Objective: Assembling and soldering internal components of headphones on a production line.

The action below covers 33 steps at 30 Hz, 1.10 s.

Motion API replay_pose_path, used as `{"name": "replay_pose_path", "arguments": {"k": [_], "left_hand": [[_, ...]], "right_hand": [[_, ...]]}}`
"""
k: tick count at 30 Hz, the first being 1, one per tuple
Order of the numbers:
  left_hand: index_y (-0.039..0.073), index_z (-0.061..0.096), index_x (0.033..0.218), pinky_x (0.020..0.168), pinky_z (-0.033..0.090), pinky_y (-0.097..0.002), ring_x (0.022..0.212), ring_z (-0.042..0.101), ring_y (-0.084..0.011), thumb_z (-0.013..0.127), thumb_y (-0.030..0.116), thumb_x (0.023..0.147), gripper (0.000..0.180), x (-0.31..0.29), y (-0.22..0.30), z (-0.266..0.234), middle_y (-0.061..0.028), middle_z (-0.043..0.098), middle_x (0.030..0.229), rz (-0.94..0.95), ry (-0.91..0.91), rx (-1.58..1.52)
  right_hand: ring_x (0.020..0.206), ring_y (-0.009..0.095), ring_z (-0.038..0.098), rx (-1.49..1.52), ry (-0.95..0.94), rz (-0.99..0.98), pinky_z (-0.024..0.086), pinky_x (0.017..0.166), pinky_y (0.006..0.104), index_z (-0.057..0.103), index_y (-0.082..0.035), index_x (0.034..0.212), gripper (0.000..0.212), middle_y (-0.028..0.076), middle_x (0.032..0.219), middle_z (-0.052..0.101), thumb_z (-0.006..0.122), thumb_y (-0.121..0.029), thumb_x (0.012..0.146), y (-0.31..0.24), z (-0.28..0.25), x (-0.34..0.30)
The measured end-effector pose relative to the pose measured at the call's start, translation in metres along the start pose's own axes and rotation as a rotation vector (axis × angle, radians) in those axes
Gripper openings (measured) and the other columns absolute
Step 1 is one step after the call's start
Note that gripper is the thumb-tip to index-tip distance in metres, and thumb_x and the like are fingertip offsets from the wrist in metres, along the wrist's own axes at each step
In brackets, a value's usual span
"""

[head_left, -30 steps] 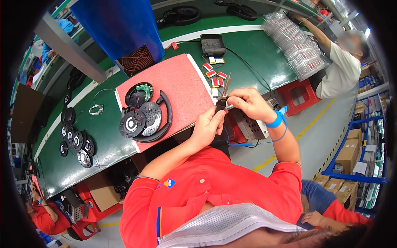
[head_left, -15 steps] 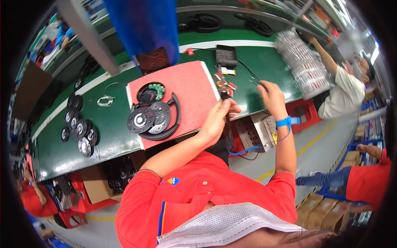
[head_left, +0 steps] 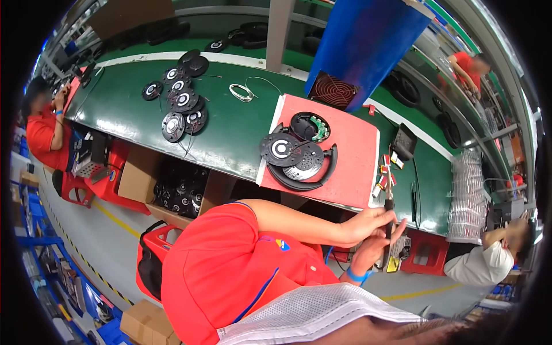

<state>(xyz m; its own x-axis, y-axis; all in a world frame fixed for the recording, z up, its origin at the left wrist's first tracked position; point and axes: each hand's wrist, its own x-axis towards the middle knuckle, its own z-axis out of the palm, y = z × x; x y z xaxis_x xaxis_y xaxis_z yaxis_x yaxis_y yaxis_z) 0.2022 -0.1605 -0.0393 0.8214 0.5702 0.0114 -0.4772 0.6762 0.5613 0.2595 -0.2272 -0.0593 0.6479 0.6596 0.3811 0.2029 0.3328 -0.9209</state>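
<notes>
My left hand (head_left: 368,225) is closed on a slim stick-like tool (head_left: 389,203) with a dark grip and a thin shaft, at the bench's front edge. Its exact kind does not show. Just below, my right hand (head_left: 371,253) has its fingers stretched and apart beside the tool's lower part; whether they touch it I cannot tell. Past the tool's tip lie small red-and-white battery-like pieces (head_left: 380,185). To the left, on a pink mat (head_left: 359,138), are a black headphone band (head_left: 316,183), round speaker parts (head_left: 280,149) and an ear cup (head_left: 310,125) with a green circuit board.
A black open case (head_left: 404,142) and a thin black tool or cord (head_left: 414,198) lie on the green bench (head_left: 230,132). Farther left are several speaker discs (head_left: 184,99) and a white cable (head_left: 241,93). A blue fan housing (head_left: 362,52) stands behind the mat. Stacked clear trays (head_left: 467,198) stand right, near a co-worker (head_left: 486,259).
My view has swung right. My right hand has let go of the thin black tool or cord, now on the bench, and come over beside my left hand, which keeps the slim tool.
</notes>
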Motion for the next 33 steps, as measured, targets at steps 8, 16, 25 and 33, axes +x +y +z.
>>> {"name": "replay_pose_path", "arguments": {"k": [8,16,25,33], "left_hand": [[0.001,0.059,0.116,0.086,0.047,-0.0355,0.098,0.06,-0.0282,0.057,0.014,0.09,0.029,-0.102,0.199,-0.017,-0.0148,0.061,0.108,0.1,-0.487,1.264],[0.002,0.064,0.1,0.079,0.05,-0.0418,0.09,0.061,-0.0357,0.06,0.019,0.081,0.026,-0.113,0.446,-0.149,-0.0185,0.064,0.094,0.028,0.729,2.501],[0.019,0.041,0.138,0.105,0.035,-0.0414,0.132,0.036,-0.0328,0.054,0.014,0.083,0.057,0.156,0.47,-0.292,-0.0077,0.039,0.144,0.216,0.105,2.461],[0.016,0.047,0.129,0.091,0.046,-0.0457,0.117,0.046,-0.0323,0.053,0.005,0.082,0.049,0.239,0.434,-0.302,-0.0058,0.048,0.13,0.267,-0.09,2.744]], "right_hand": [[0.066,0.011,0.045,-0.109,-0.015,-0.096,0.035,0.06,0.0231,0.05,0.005,0.124,0.046,0.006,0.076,0.053,0.039,-0.032,0.1,0.009,0.011,0.047],[0.071,0.015,0.052,-0.284,-0.098,-0.147,0.043,0.065,0.0263,0.06,0.002,0.104,0.018,0.008,0.081,0.058,0.049,0.0,0.089,0.015,0.055,0.067],[0.082,0.017,0.05,-0.466,0.097,-0.207,0.043,0.077,0.0306,0.056,0.001,0.103,0.014,0.011,0.098,0.055,0.05,-0.006,0.092,0.052,0.035,0.043],[0.088,0.016,0.055,-0.635,0.058,-0.151,0.046,0.078,0.0274,0.054,0.005,0.117,0.032,0.015,0.108,0.058,0.043,-0.019,0.099,0.04,0.026,0.038]]}}
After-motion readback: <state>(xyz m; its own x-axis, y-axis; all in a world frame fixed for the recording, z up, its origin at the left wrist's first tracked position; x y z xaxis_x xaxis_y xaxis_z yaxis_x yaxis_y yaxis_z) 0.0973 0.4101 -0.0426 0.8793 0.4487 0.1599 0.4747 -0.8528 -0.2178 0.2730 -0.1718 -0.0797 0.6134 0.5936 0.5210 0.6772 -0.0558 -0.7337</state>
